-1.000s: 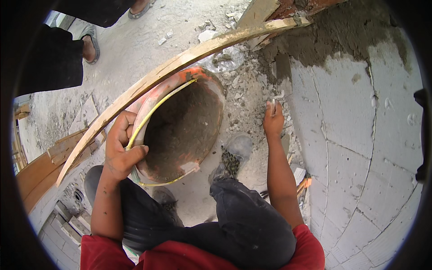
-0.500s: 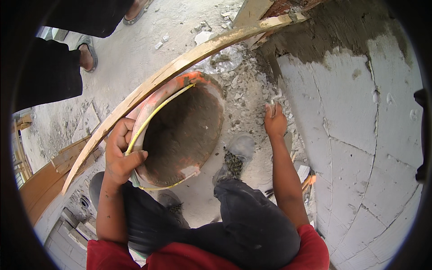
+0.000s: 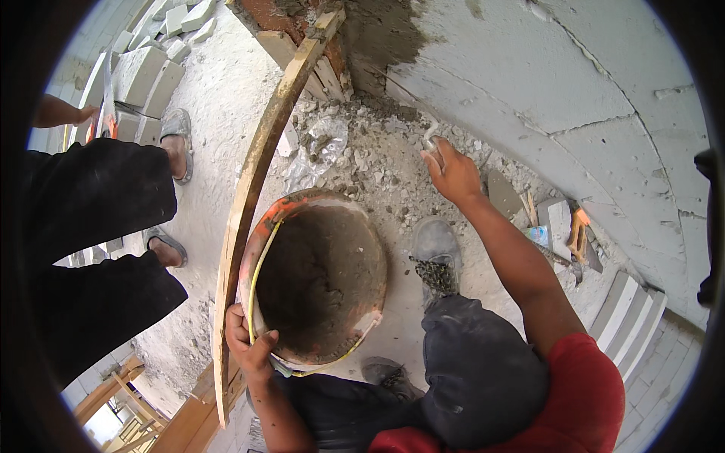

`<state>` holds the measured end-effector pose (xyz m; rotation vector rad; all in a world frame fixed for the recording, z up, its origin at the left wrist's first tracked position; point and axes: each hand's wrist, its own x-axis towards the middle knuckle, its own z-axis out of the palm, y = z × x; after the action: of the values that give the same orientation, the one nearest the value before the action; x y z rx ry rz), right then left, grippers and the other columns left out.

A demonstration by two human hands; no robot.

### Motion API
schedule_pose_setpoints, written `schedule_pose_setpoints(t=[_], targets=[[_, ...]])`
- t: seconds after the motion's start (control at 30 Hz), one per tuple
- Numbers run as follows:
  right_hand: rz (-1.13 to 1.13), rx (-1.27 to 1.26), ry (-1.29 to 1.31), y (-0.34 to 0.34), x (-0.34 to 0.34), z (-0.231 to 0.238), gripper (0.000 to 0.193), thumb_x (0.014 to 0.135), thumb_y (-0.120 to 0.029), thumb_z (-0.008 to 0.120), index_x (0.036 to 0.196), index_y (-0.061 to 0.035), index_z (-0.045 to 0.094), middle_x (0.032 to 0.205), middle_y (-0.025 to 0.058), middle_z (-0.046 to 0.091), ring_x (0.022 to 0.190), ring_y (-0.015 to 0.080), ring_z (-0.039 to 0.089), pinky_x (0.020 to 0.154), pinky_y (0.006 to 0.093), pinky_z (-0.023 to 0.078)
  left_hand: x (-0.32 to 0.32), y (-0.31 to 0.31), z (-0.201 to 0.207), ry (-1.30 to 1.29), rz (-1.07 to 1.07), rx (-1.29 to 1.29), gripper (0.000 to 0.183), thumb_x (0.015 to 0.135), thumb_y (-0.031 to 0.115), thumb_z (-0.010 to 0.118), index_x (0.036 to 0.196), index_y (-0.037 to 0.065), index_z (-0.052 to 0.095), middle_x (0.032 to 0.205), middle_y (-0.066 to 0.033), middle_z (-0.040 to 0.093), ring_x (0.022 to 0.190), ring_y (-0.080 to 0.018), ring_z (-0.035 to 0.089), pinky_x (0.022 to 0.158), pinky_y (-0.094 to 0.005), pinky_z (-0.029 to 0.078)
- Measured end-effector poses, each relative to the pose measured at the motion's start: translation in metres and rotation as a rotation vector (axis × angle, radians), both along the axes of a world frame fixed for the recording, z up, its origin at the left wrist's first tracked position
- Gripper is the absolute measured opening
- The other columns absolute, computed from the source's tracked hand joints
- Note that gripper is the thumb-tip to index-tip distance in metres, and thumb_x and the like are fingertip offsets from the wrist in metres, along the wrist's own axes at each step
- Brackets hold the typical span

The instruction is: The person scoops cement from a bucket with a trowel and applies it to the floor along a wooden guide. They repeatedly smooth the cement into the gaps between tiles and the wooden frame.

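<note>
My left hand is closed on the near left rim of an orange bucket crusted with mortar, its thumb over the edge. A thin yellow bail handle lies along that rim. Inside, grey wet mortar covers the bottom. Beyond the bucket to the right, my right hand is wrapped round the handle of a trowel. Its thin neck points toward the foot of the block wall, and the blade shows edge-on, hard to make out.
A long wooden batten runs along the bucket's left side. On the right stands a white block wall, partly smeared with mortar. Rubble and clear plastic lie between. An orange-handled saw lies right. Another person's legs are at left.
My view has turned toward the right, so the bucket and batten appear rotated. My left hand keeps its hold on the rim. The right hand, with the trowel, stays by the wall's foot.
</note>
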<state>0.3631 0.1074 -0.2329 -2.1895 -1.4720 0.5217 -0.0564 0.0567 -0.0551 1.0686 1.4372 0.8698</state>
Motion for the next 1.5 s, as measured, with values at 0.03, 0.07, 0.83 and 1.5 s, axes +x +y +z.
schedule_pose_setpoints(t=[0.03, 0.07, 0.83, 1.5], targets=[[0.011, 0.027, 0.006, 0.001, 0.0, 0.0, 0.045, 0.098, -0.038, 0.056, 0.129, -0.0064, 0.054, 0.101, 0.0216, 0.071, 0.091, 0.042, 0.068, 0.079, 0.0516, 0.054, 0.0, -0.001, 0.0, -0.001, 0.009, 0.006, 0.047, 0.065, 0.012, 0.074, 0.105, 0.004, 0.05, 0.079, 0.0049, 0.049, 0.069, -0.0046, 0.042, 0.063, -0.0204, 0.032], [0.03, 0.003, 0.018, 0.002, -0.001, -0.001, 0.045, 0.098, -0.038, 0.056, 0.129, -0.0064, 0.054, 0.101, 0.0217, 0.071, 0.091, 0.0419, 0.068, 0.079, 0.0516, 0.053, 0.0, -0.001, 0.0, 0.007, 0.007, -0.01, 0.047, 0.066, 0.012, 0.074, 0.105, 0.004, 0.05, 0.079, 0.0046, 0.05, 0.069, -0.0046, 0.043, 0.064, -0.0203, 0.033], [-0.048, -0.186, 0.005, 0.003, -0.017, -0.002, 0.048, 0.095, -0.037, 0.058, 0.132, -0.0059, 0.055, 0.098, 0.0241, 0.071, 0.092, 0.0441, 0.067, 0.081, 0.0522, 0.053, 0.006, -0.011, 0.009, 0.056, 0.024, -0.001, 0.042, 0.07, 0.005, 0.069, 0.107, 0.004, 0.049, 0.079, 0.0046, 0.047, 0.068, -0.005, 0.041, 0.065, -0.02, 0.034], [-0.019, 0.23, 0.091, -0.015, -0.028, 0.037, 0.037, 0.094, -0.033, 0.065, 0.118, -0.0056, 0.06, 0.089, 0.0171, 0.073, 0.083, 0.0384, 0.07, 0.072, 0.046, 0.055, 0.016, -0.008, 0.001, 0.067, 0.038, 0.019, 0.049, 0.067, 0.015, 0.074, 0.108, 0.002, 0.05, 0.084, 0.002, 0.052, 0.073, -0.0065, 0.045, 0.067, -0.0213, 0.036]])
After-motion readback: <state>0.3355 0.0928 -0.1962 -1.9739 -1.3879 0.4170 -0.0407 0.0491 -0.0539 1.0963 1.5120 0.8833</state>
